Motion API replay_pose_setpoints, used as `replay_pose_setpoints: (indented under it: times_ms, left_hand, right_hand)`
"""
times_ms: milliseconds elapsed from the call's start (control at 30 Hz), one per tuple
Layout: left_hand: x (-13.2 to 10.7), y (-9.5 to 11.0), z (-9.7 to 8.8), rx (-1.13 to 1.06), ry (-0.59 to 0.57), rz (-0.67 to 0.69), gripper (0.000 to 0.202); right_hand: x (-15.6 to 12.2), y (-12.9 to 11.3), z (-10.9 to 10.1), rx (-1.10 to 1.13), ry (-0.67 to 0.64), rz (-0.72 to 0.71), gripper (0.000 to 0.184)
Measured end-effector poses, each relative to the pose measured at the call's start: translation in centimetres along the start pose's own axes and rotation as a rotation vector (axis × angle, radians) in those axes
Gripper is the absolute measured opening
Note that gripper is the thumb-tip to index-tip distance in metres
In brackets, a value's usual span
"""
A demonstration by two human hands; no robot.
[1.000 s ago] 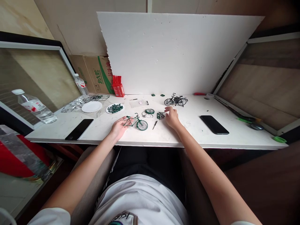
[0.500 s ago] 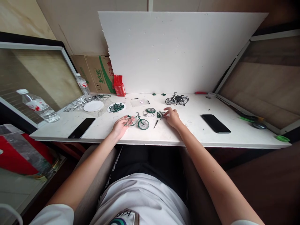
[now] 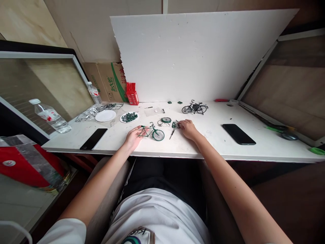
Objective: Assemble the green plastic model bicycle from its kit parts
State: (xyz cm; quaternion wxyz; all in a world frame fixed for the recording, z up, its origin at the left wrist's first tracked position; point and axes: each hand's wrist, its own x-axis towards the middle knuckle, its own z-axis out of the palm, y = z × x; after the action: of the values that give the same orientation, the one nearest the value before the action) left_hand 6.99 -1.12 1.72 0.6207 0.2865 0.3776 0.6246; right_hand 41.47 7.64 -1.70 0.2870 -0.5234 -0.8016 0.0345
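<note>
My left hand (image 3: 134,138) is closed on the rear of a green model bicycle (image 3: 148,132), which stands upright with its spoked front wheel towards the right. No rear wheel shows on its frame. My right hand (image 3: 188,129) rests low on the table with its fingers curled down at a group of small green and dark parts (image 3: 175,124). Whatever its fingertips pinch is hidden. Between the hands lie a loose green wheel (image 3: 166,120) and a thin ring. A small dark screwdriver-like tool (image 3: 172,134) lies just left of my right hand.
Behind stands a finished-looking black model bicycle (image 3: 195,107). Green parts fill a white plate (image 3: 122,120), near another white plate (image 3: 105,116). Phones lie at left (image 3: 93,139) and right (image 3: 238,134). A water bottle (image 3: 50,117) leans at the left edge. A white board (image 3: 203,57) closes the back.
My right hand's fingers have curled lower over the small parts. My left hand still holds the green bicycle. The whole view has shifted slightly.
</note>
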Motion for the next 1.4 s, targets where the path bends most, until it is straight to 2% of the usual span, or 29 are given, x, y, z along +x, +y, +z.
replay_pose_setpoints:
  times_ms: [133,267,433,567,700,800,900,1000,1100,1233,1400]
  left_hand:
    - [0.1,0.0,-0.1,0.005,-0.004,0.006,0.037]
    - [0.2,-0.1,-0.2,0.01,0.006,-0.002,0.039]
    - [0.3,-0.3,-0.2,0.009,0.003,0.023,0.04]
    - [0.5,-0.1,-0.3,0.06,0.001,0.032,0.034]
    - [1.0,1.0,-1.3,0.237,0.026,0.035,0.031]
    - [1.5,2.0,-2.1,0.406,0.12,0.152,0.029]
    - [1.6,2.3,-2.1,0.452,0.153,0.278,0.028]
    - [1.0,1.7,-1.0,0.473,0.11,0.412,0.025]
    - [-0.2,0.4,0.7,0.584,-0.002,0.491,0.019]
    - [-1.6,-1.4,2.2,0.701,-0.163,0.386,0.03]
    - [-1.8,-2.7,1.9,0.645,-0.275,0.293,0.04]
  right_hand:
    - [0.1,-0.4,-0.6,-0.07,0.054,0.068,0.028]
    - [0.0,-0.8,-1.2,-0.035,0.103,0.125,0.025]
    - [-0.2,-1.2,-1.3,0.034,0.151,0.177,0.043]
    - [0.0,-1.8,-1.9,0.135,0.245,0.117,0.043]
    - [0.2,-2.5,-2.4,0.428,0.285,0.048,0.04]
    - [0.5,-3.4,-2.5,0.536,0.289,-0.017,0.038]
    - [0.8,-4.9,-2.5,0.638,0.307,-0.052,0.042]
    - [1.0,-7.0,-2.1,0.789,0.249,-0.074,0.052]
    - [0.8,-9.2,-1.7,0.871,0.152,-0.123,0.054]
    - [0.2,-11.6,-1.5,0.91,0.08,-0.175,0.05]
    - [-0.6,-13.1,-1.4,0.893,-0.008,-0.255,0.039]
